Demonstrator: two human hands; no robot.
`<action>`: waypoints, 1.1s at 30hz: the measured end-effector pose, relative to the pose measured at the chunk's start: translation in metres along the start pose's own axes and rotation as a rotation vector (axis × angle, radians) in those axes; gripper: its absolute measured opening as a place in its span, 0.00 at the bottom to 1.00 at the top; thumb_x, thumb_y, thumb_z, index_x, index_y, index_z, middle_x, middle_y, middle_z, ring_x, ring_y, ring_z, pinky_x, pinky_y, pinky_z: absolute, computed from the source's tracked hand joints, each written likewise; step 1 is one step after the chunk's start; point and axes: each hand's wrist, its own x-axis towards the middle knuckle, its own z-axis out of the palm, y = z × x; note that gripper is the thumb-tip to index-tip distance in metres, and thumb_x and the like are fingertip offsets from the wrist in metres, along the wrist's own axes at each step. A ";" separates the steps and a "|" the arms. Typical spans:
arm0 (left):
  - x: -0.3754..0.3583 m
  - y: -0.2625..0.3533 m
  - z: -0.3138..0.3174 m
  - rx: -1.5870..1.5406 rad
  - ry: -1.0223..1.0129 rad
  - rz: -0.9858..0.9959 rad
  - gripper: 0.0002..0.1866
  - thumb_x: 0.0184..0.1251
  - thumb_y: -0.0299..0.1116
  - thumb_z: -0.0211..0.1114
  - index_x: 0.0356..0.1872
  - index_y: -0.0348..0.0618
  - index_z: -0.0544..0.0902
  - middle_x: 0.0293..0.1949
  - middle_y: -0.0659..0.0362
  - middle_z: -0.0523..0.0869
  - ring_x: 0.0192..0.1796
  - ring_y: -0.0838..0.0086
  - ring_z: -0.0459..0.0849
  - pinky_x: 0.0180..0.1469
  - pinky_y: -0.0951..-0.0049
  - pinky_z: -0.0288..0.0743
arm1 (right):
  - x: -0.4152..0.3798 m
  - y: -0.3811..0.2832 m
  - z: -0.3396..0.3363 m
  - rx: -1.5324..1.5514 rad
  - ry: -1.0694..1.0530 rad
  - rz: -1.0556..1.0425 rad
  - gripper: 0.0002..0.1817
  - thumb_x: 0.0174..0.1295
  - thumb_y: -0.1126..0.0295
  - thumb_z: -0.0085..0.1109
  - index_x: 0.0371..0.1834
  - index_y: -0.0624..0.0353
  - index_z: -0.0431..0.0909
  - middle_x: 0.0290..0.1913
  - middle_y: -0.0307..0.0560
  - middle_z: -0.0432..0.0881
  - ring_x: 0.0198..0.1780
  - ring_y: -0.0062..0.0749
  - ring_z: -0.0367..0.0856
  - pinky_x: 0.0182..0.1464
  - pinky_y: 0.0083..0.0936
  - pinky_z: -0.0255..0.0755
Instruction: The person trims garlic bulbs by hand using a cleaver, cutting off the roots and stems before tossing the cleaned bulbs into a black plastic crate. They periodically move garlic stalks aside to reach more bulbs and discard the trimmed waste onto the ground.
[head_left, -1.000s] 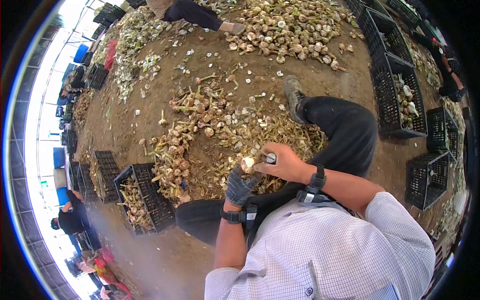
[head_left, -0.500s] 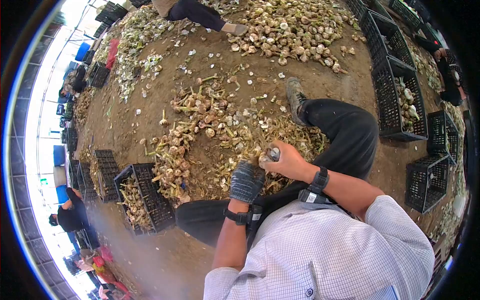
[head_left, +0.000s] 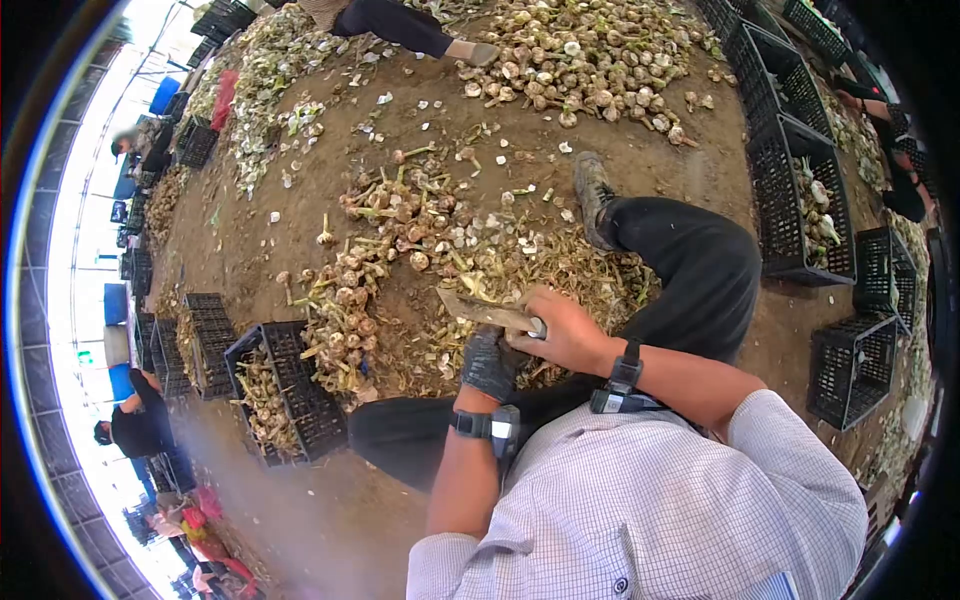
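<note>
My right hand (head_left: 568, 330) is closed round the handle of a knife (head_left: 485, 311). Its worn, flat blade points left, over the trimmings on the ground. Just below the blade, my left hand (head_left: 487, 364) in a dark grey glove is curled closed against the right hand; whatever lies inside its fingers is hidden. In front of both hands, loose garlic with stalks (head_left: 355, 285) is heaped on the dirt floor. Cut stalks and peelings (head_left: 535, 255) lie between my legs.
A black crate of garlic (head_left: 305, 390) stands tilted by my left knee. More black crates (head_left: 800, 205) line the right side. A larger pile of trimmed garlic (head_left: 590, 70) lies ahead, beside another person's foot (head_left: 483, 54). Other people sit at the left and right edges.
The knife has swung out, so its blade now shows pointing left. My right hand has turned over above the left one. The garlic bulb seen between the hands is no longer visible.
</note>
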 end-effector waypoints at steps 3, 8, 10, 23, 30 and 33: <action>0.002 -0.044 0.005 -0.513 -0.011 -0.138 0.19 0.71 0.41 0.60 0.57 0.44 0.77 0.53 0.55 0.82 0.53 0.63 0.82 0.51 0.60 0.83 | -0.001 0.002 -0.007 -0.014 -0.035 0.078 0.17 0.54 0.64 0.70 0.37 0.63 0.75 0.38 0.53 0.76 0.43 0.50 0.78 0.43 0.38 0.72; -0.009 -0.026 -0.009 -0.888 -0.008 -0.408 0.16 0.60 0.27 0.67 0.50 0.41 0.81 0.44 0.54 0.85 0.46 0.63 0.85 0.48 0.65 0.81 | -0.005 0.036 -0.009 -0.063 0.013 0.056 0.13 0.55 0.66 0.65 0.35 0.65 0.76 0.29 0.57 0.76 0.33 0.54 0.78 0.36 0.42 0.70; -0.012 -0.027 -0.013 -0.953 -0.036 -0.466 0.15 0.60 0.25 0.66 0.49 0.40 0.81 0.43 0.55 0.86 0.44 0.65 0.85 0.46 0.67 0.80 | -0.004 0.035 -0.010 -0.072 -0.046 0.050 0.14 0.56 0.64 0.64 0.35 0.65 0.78 0.32 0.59 0.78 0.36 0.55 0.79 0.40 0.44 0.72; -0.027 0.015 -0.053 -1.267 -0.018 -0.561 0.19 0.67 0.39 0.65 0.54 0.40 0.78 0.41 0.54 0.85 0.44 0.62 0.85 0.40 0.62 0.81 | 0.001 0.088 -0.003 -0.392 -0.248 0.318 0.20 0.56 0.55 0.61 0.30 0.66 0.84 0.26 0.62 0.82 0.30 0.59 0.80 0.38 0.47 0.75; -0.002 -0.039 0.007 0.315 -0.299 -0.147 0.20 0.60 0.39 0.69 0.52 0.42 0.82 0.49 0.45 0.85 0.50 0.51 0.83 0.57 0.59 0.74 | 0.010 0.053 0.014 0.145 -0.215 0.441 0.22 0.56 0.57 0.68 0.40 0.69 0.81 0.24 0.44 0.79 0.27 0.28 0.75 0.33 0.31 0.71; 0.009 -0.007 0.011 0.153 -0.342 -0.239 0.25 0.59 0.41 0.70 0.55 0.38 0.79 0.51 0.41 0.84 0.55 0.49 0.80 0.61 0.59 0.71 | 0.011 0.054 0.023 0.334 -0.165 0.450 0.17 0.55 0.64 0.69 0.40 0.67 0.81 0.27 0.41 0.79 0.28 0.27 0.75 0.34 0.30 0.71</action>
